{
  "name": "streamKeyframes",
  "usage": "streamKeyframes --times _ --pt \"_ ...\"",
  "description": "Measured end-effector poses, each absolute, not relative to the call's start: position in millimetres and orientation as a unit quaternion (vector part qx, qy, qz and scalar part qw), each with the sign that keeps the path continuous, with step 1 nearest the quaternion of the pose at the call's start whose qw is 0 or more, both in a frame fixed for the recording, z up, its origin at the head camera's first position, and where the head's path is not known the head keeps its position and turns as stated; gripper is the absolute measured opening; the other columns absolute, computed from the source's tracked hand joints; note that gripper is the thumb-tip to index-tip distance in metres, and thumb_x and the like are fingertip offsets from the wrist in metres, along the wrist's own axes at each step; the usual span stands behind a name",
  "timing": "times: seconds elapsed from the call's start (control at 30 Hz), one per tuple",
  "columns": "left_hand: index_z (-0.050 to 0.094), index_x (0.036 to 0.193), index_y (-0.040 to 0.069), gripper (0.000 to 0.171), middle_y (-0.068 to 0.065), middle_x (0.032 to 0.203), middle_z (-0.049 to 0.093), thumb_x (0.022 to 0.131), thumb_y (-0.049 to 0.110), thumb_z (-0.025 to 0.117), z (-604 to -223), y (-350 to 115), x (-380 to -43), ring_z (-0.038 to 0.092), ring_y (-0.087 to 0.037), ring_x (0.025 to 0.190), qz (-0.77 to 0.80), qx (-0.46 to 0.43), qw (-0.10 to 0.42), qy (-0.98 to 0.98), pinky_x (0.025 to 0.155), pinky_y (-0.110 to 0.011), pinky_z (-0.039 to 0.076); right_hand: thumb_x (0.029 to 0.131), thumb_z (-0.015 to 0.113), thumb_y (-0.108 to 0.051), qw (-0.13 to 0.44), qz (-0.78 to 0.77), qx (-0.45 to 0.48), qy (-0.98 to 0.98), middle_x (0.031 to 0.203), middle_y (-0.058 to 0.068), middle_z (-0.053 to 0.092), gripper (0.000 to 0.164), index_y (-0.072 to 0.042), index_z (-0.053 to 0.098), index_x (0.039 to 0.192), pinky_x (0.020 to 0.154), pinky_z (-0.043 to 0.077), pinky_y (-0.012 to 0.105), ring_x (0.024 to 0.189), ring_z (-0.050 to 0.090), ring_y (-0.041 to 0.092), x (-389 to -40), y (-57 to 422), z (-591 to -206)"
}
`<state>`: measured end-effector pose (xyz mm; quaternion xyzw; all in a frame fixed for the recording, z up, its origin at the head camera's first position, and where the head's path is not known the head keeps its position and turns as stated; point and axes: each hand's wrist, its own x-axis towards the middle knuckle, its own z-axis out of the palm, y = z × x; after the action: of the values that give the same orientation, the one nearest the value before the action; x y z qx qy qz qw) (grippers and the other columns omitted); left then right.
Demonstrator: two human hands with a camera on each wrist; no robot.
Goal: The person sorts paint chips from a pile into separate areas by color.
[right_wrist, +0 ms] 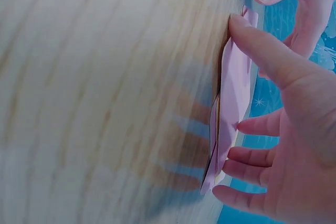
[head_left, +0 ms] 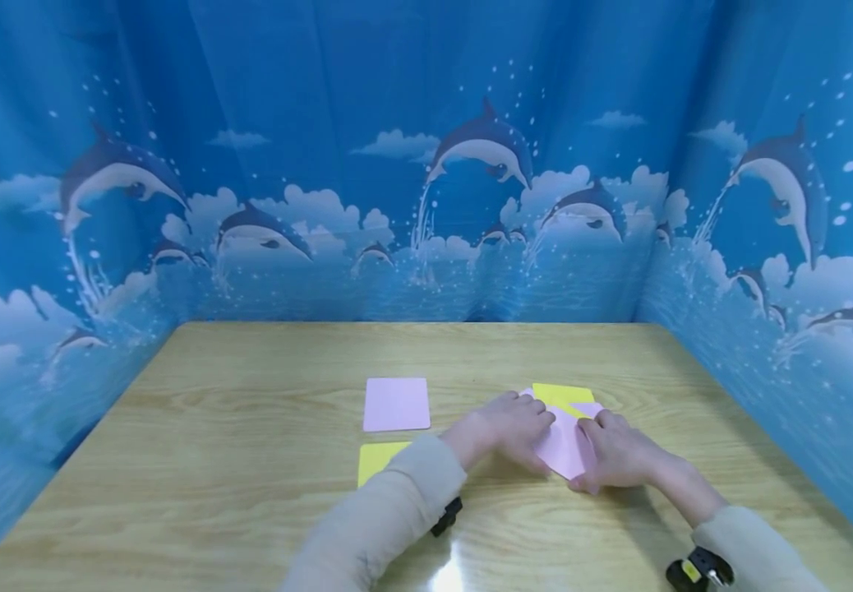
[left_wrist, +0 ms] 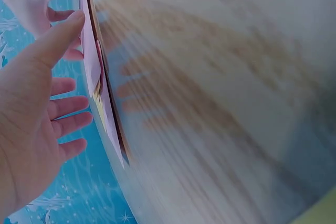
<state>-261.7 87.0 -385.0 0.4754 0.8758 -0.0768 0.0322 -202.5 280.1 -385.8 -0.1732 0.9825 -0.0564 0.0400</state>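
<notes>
In the head view a pink paper square lies tilted between the two hands at the right of the table. A yellow paper square and another pink edge show beyond it, overlapping. My left hand rests at the pink paper's left side, its thumb reaching the edge and its fingers loosely extended in the left wrist view. At the right side my right hand holds the pink paper, with thumb at the near corner and fingertips along the far part. Seen edge-on in the right wrist view, the pink paper is slightly bent.
Left of the hands lies a separate pink square. Nearer, a yellow square is partly covered by the left sleeve. The wooden table meets a blue dolphin-print curtain at the back and sides.
</notes>
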Motion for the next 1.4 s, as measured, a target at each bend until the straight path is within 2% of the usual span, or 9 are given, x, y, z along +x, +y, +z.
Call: streamKeyframes --times 0.3,0.6,0.93,1.17,1.4 --pt "0.048 0.133 0.020 0.080 0.007 0.125 0.052 0.074 0.073 0.056 -388.9 90.3 -261.1 0.047 -0.008 0.112 -0.087 0.461 0.040 0.882 0.102 -0.028 0.034 0.061 0.078 -0.052 0.041 -0.060 -0.206 0.976 0.098 0.011 0.046 0.081 0.004 0.054 0.115 0.068 0.042 0.034 0.083 0.043 0.020 -206.1 282.7 -387.4" --pt "0.049 0.131 0.020 0.079 0.006 0.124 0.050 0.073 0.073 0.056 -389.9 90.3 -262.9 0.045 -0.009 0.113 -0.085 0.459 0.038 0.883 0.102 -0.028 0.034 0.061 0.078 -0.051 0.026 -0.061 -0.242 0.968 0.097 0.006 0.044 0.078 0.001 0.055 0.114 0.066 0.040 0.030 0.081 0.041 0.016 -206.9 284.0 -386.2" --pt "0.049 0.130 0.019 0.082 0.006 0.122 0.048 0.071 0.077 0.055 -388.0 91.0 -261.7 0.043 -0.008 0.109 -0.076 0.485 0.036 0.870 0.100 -0.026 0.034 0.062 0.078 -0.046 0.025 -0.093 -0.284 0.954 0.102 0.004 0.044 0.076 0.000 0.052 0.117 0.069 0.041 0.029 0.086 0.040 0.014 -204.9 289.0 -384.6" --pt "0.051 0.126 0.019 0.081 0.005 0.118 0.050 0.069 0.076 0.058 -383.3 89.3 -261.1 0.044 -0.009 0.106 -0.068 0.474 0.035 0.877 0.099 -0.027 0.036 0.064 0.078 -0.048 0.023 -0.092 -0.290 0.952 0.110 0.006 0.046 0.080 0.001 0.051 0.122 0.076 0.044 0.034 0.094 0.042 0.016 -205.8 287.0 -381.7" --pt "0.047 0.134 0.015 0.091 0.002 0.125 0.049 0.069 0.077 0.057 -375.8 79.2 -263.7 0.045 -0.011 0.113 -0.087 0.462 0.015 0.882 0.101 -0.026 0.035 0.068 0.077 -0.047 0.007 -0.105 -0.297 0.949 0.120 0.015 0.046 0.082 0.004 0.047 0.126 0.085 0.045 0.044 0.105 0.045 0.026 -209.9 281.8 -378.1"
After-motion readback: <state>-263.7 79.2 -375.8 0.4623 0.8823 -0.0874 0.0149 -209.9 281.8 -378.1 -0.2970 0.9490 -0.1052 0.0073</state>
